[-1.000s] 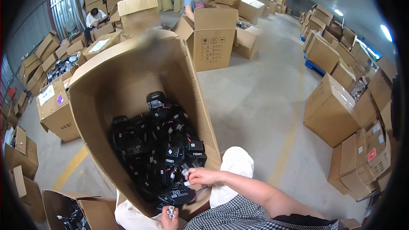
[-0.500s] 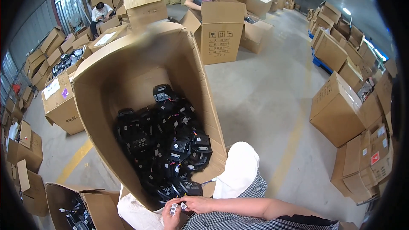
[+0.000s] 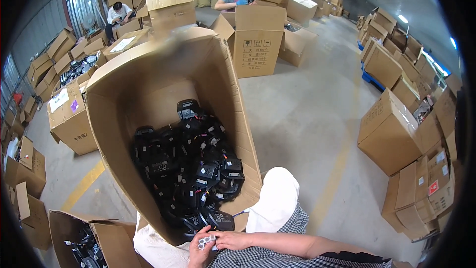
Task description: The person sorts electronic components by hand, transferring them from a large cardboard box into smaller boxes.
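Note:
My left hand is closed around a bunch of small white connectors, which look like wire plugs. Right beside it, the fingers of my right hand are pressed together at the bunch; what they pinch is hidden. Both hands are low in front of me, at the near rim of a big cardboard box tipped toward me. Inside lie many black digital display units with short coloured wires and white plugs. The closest display unit rests just beyond my fingers.
White cloth covers my knees on both sides of the box. A smaller carton with black parts stands at lower left. Stacked cartons line the right side. Two people sit among boxes at the back; one wears a blue glove.
The white connectors have drawn together into a tighter row in my left hand, and my right fingers have shifted slightly. The farther person on the right has raised a gloved hand with a black part.

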Motion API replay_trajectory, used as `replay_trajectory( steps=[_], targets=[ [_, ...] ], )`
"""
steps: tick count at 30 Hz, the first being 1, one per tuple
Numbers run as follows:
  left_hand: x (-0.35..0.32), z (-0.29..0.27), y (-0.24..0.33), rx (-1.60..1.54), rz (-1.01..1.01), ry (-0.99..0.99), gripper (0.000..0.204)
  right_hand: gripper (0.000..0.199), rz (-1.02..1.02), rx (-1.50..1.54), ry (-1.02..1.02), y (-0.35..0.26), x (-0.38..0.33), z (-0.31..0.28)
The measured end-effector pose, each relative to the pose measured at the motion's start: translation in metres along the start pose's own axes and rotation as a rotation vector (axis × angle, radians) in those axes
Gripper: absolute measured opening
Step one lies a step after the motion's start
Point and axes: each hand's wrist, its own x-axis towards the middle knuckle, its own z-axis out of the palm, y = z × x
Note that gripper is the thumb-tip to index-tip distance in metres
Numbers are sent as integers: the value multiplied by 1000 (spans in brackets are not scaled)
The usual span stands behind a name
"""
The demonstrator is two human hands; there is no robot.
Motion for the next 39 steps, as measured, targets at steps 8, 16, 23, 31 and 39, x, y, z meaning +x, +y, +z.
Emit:
replay_trajectory(
  steps=[8,16,23,31,39],
  targets=[
    [-12,-18,-26,47,-133,161,22,23,287,733,285,5,-23,14],
    [0,-18,-1,213,-326,103,22,21,309,-82,510,-22,-18,-19],
    [4,-16,7,328,-382,28,18,19,336,-331,337,-21,-5,-22],
    [5,-12,8,743,66,-176,20,25,643,886,1,20,-11,-16],
    [21,-18,22,663,14,13,20,20,387,748,238,1,-11,-7]
  ],
)
